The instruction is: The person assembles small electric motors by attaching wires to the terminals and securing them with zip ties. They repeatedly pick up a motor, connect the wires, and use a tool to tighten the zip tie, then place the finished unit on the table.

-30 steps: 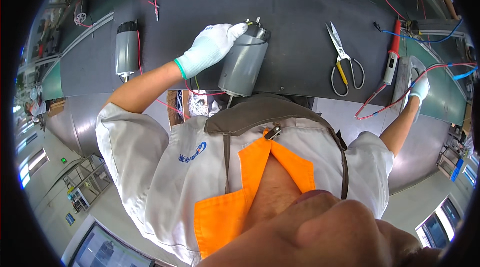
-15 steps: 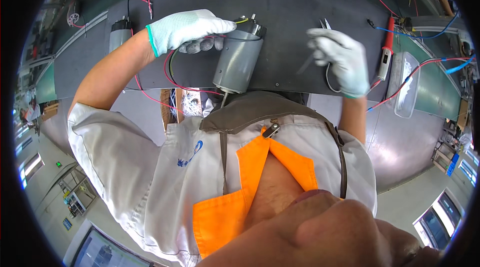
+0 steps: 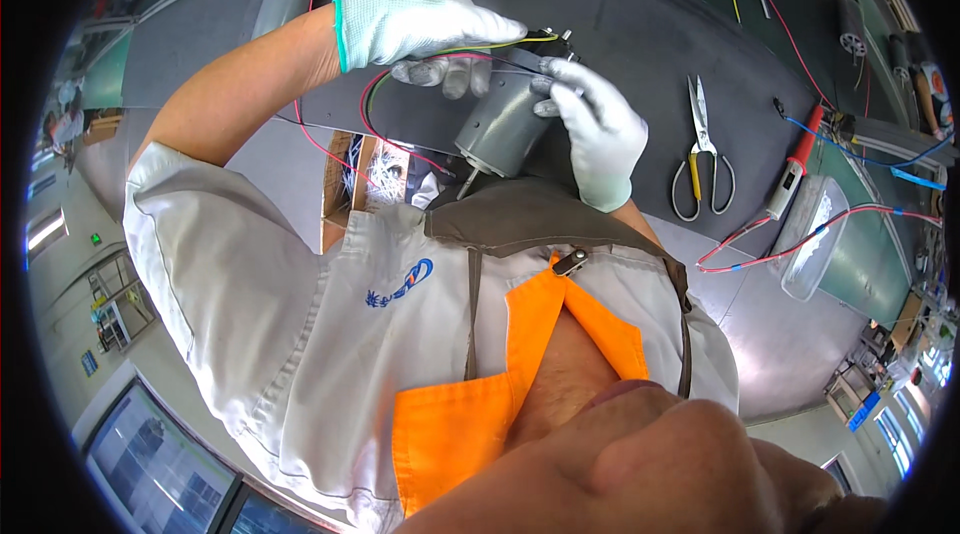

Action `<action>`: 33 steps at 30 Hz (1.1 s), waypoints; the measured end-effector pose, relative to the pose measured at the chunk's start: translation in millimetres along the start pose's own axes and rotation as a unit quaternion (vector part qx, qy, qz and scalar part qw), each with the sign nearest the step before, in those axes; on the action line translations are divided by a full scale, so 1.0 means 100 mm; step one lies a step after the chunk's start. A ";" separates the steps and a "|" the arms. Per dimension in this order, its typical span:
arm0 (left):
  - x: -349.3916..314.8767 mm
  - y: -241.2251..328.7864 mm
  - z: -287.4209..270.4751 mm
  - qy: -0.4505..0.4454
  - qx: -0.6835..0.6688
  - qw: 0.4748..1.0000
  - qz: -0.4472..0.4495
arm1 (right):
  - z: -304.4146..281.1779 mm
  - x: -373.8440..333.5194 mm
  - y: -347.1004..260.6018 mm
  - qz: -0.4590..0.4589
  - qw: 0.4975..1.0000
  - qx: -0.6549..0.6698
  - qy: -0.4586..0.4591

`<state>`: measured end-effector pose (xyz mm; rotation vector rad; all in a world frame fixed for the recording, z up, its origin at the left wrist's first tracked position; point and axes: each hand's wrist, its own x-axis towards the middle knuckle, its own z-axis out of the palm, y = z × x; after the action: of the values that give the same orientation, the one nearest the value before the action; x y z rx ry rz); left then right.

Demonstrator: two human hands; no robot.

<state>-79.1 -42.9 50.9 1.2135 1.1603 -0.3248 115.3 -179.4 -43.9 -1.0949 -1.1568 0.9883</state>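
with the motor (image 3: 503,124) left of the scissors (image 3: 703,140), the left hand (image 3: 435,29) narrow-fingered along its yellow wire (image 3: 520,41) and the right hand (image 3: 603,134) bunched near its end (whether either pinches, i cannot tell), light, even tension should serve best.

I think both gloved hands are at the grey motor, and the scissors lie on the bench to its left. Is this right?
Not quite: the head view shows the scissors on the bench to the right of the grey motor, not the left. The gloved left hand and gloved right hand are at the motor.
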 end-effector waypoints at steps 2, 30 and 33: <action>-0.03 -0.05 0.07 0.025 -0.037 0.999 0.012 | -0.08 0.02 0.14 -0.265 0.922 -0.277 -0.060; 0.64 -0.38 0.64 0.211 -0.195 0.910 0.299 | -0.30 0.70 -0.12 0.192 0.971 0.090 -0.108; 0.62 -0.29 0.68 0.202 -0.213 0.906 0.305 | -0.39 0.78 -0.12 0.226 0.960 0.080 -0.148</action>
<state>-38.1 -89.6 -23.6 1.2050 1.0542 0.6526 165.9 -111.7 -19.6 -1.1295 -1.0562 1.6186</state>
